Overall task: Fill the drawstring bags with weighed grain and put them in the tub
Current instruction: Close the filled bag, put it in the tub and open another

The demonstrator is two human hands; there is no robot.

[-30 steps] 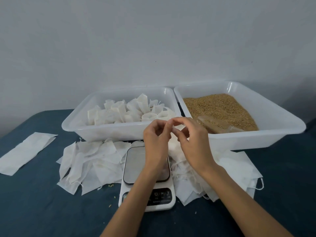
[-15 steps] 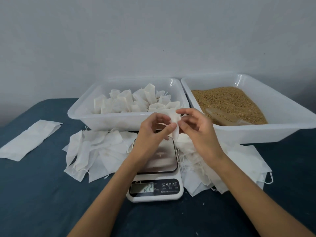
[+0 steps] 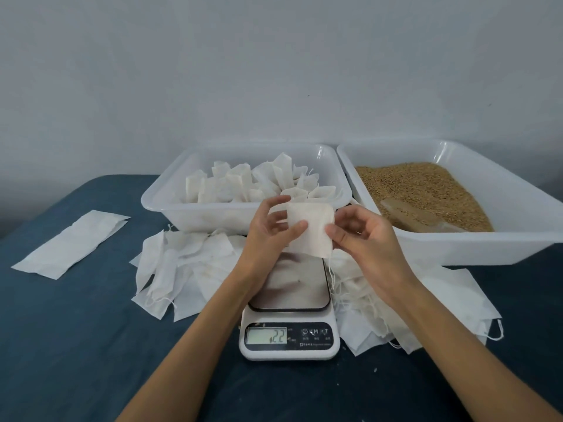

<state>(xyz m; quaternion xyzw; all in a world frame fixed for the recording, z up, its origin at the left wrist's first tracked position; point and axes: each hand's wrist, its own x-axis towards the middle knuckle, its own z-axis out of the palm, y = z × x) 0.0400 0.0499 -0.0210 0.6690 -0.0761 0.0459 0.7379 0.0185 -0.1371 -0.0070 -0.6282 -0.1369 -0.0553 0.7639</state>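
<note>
Holding a small white drawstring bag (image 3: 310,229) above the scale (image 3: 289,303), I pinched its left edge in my left hand (image 3: 268,233), thumb in front and curled fingers behind, while my right hand (image 3: 362,239) pinched the right edge the same way. The bag hung flat and upright, its loose string trailing down past the steel platform. Just beyond it sat the left tub (image 3: 170,205), crowded with filled bags standing upright. To its right, touching or nearly so, the second tub (image 3: 502,248) held brown grain (image 3: 420,184) with a scoop (image 3: 411,216) lying in it. Empty bags (image 3: 182,269) lay heaped on either side of the scale on the blue table (image 3: 76,345).
</note>
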